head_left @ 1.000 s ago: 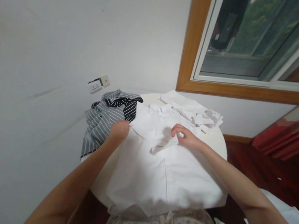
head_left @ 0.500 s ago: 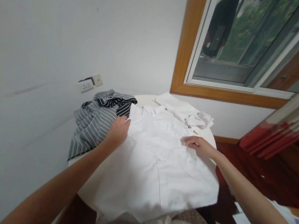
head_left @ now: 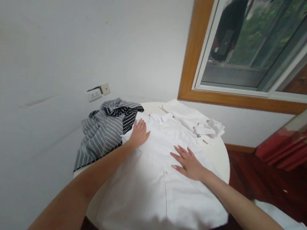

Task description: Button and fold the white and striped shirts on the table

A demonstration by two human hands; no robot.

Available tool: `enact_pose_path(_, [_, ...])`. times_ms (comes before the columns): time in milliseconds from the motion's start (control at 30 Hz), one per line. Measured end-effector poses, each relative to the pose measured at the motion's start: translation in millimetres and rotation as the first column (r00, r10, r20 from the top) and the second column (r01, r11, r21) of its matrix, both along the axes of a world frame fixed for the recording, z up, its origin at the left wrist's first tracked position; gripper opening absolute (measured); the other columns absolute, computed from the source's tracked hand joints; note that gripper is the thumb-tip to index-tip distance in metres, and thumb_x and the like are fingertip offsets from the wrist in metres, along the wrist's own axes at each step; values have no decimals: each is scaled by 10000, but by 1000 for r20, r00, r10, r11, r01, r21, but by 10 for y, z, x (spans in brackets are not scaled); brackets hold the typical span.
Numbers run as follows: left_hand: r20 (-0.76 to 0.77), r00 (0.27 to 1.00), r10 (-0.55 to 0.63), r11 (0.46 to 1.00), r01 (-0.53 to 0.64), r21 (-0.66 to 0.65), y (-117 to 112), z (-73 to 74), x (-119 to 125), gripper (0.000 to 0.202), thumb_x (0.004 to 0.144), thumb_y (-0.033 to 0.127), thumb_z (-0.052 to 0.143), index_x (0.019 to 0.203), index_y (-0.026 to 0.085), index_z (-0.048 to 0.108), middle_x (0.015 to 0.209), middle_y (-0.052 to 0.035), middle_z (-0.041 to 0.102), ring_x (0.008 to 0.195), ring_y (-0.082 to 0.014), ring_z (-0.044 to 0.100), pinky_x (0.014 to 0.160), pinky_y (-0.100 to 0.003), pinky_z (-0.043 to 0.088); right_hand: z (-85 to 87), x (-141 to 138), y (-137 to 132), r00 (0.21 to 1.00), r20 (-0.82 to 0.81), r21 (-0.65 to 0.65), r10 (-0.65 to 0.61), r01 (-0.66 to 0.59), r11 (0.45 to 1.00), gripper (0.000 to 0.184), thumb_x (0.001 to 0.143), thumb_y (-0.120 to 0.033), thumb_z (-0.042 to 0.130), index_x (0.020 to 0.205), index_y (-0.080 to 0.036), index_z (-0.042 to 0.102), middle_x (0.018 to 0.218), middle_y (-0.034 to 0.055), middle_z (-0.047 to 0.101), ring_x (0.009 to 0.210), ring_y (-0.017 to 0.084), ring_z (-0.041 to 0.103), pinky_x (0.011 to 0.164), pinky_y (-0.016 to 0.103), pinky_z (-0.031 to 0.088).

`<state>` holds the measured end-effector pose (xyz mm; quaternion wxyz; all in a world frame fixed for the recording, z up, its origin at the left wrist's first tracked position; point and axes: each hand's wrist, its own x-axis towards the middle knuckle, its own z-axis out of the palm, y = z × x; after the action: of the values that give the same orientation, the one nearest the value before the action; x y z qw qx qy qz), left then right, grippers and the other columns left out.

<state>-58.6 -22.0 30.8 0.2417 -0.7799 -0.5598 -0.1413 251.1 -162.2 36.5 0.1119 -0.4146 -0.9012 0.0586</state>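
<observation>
I have my left hand (head_left: pixel 139 133) and right hand (head_left: pixel 188 162) flat, fingers spread, on the white shirt (head_left: pixel 161 186) draped over the round desk (head_left: pixel 221 154); it looks light, limp and slippery, best pinched at its shoulder seams.

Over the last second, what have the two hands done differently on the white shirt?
Both hands let go and opened flat. The left hand, a second ago bunched at the white shirt edge beside the striped garment, now lies palm down near the collar. The right hand, which was pinching a fold, is spread flat at mid-shirt, and that fold is smoothed out. The striped garment, the white pile behind and the round table stayed put.
</observation>
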Motion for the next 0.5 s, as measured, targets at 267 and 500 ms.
enact_pose_path(267, [20, 1000, 13, 998, -12, -54, 42, 130, -69, 608, 903, 371, 345, 1330, -45, 464, 1431, -252, 417, 1405, -317, 275, 1157, -491, 156, 183, 72, 90, 996, -74, -48, 40, -44, 998, 538, 889, -549, 503, 1359, -288, 509, 1476, 79, 412, 1362, 271, 367, 1109, 478, 293])
enact_pose_path(500, [55, 991, -121, 985, 126, -118, -273, 137, 417, 516, 937, 340, 325, 1349, 72, 484, 1399, -167, 495, 1336, -284, 401, 1114, -453, 288, 592, 495, 984, 951, -115, 133, -288, 302, 944, 312, 877, -162, 468, 1073, -184, 709, 1110, 80, 698, 1045, 233, 618, 955, 352, 440])
